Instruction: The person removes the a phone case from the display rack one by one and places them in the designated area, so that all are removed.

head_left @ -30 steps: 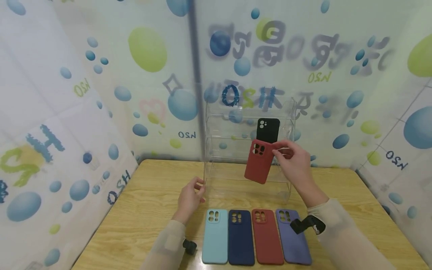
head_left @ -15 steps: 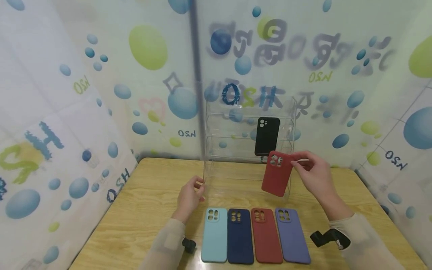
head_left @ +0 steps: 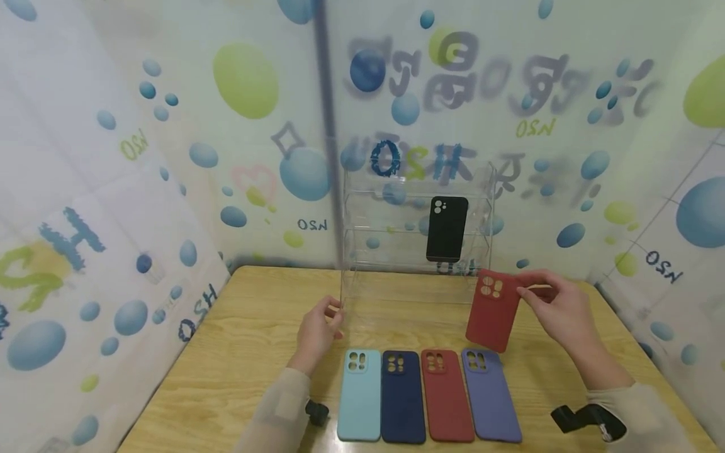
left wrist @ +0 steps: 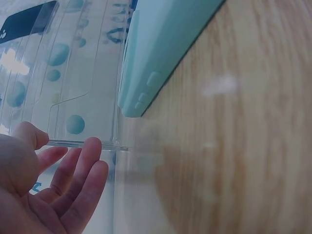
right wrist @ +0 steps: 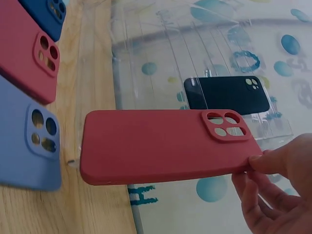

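Note:
My right hand (head_left: 557, 311) pinches a red phone case (head_left: 493, 311) by its upper corner, near the camera cutouts. The case hangs tilted in front of the right side of a clear acrylic display rack (head_left: 419, 301). Thumb and fingers of my left hand (head_left: 317, 330) hold the left side edge of that rack; the left wrist view has the thumb (left wrist: 31, 135) on one side of the panel and the fingers (left wrist: 90, 158) on the other. A black phone case (head_left: 447, 229) stands on an upper tier of the rack, toward the right.
Along the table front lie a light blue case (head_left: 360, 399), a navy case (head_left: 403, 399), another red case (head_left: 447, 399) and a purple case (head_left: 491, 399), side by side. Behind the wooden table (head_left: 243, 352) hangs a patterned curtain (head_left: 249, 163).
My right hand has moved right and down with the red phone case, away from the black case, which now shows in full. My left hand has stayed at the rack's edge.

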Tool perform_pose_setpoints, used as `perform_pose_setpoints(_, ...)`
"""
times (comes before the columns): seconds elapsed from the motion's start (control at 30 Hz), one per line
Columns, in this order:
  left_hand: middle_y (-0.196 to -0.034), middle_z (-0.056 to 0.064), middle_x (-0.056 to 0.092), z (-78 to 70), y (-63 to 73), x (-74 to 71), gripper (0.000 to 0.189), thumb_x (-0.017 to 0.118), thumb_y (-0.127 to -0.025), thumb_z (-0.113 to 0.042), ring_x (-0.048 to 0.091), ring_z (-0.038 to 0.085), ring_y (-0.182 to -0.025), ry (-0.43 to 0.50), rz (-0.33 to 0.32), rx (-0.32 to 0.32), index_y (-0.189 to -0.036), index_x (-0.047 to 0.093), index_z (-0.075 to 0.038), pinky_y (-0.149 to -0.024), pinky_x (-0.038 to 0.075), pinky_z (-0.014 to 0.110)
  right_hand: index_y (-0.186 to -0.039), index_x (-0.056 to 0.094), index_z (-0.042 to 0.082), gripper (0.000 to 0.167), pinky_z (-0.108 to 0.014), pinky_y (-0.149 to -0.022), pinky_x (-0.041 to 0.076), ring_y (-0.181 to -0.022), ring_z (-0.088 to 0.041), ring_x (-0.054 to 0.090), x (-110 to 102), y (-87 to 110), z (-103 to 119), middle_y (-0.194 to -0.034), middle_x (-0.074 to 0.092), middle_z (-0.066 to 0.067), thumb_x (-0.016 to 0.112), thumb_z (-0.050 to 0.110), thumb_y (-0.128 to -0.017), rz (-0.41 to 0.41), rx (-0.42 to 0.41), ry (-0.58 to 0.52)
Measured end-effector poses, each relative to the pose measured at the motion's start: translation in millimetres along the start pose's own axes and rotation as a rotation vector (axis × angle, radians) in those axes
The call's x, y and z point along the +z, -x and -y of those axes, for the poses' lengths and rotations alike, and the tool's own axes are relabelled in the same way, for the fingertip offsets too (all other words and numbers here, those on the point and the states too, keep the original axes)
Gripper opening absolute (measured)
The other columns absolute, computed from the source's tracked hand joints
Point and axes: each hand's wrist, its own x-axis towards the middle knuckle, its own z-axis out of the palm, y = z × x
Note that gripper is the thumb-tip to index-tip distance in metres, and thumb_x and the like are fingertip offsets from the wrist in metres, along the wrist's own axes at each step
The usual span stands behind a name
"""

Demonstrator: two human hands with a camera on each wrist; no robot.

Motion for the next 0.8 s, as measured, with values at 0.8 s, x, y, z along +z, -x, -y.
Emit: perform_pose_setpoints(0.8, -0.102, 0.007, 0.071, -2.8, 1.2, -1.1, 0.015, 0.064, -0.102, -0.021, 0.069, 0.015, -0.059, -0.015, -0.010, -0.008, -0.116, 0.065, -0.018, -0.052, 0.046, 0.030, -0.122, 0.068, -0.002, 0.032, -0.025, -0.065, 0.056, -0.078, 0.000, 0.070, -54, 15.0, -54, -0.112, 0.073, -0.021, 0.071, 0.021, -0.099, 0.325, 0.163, 0.097)
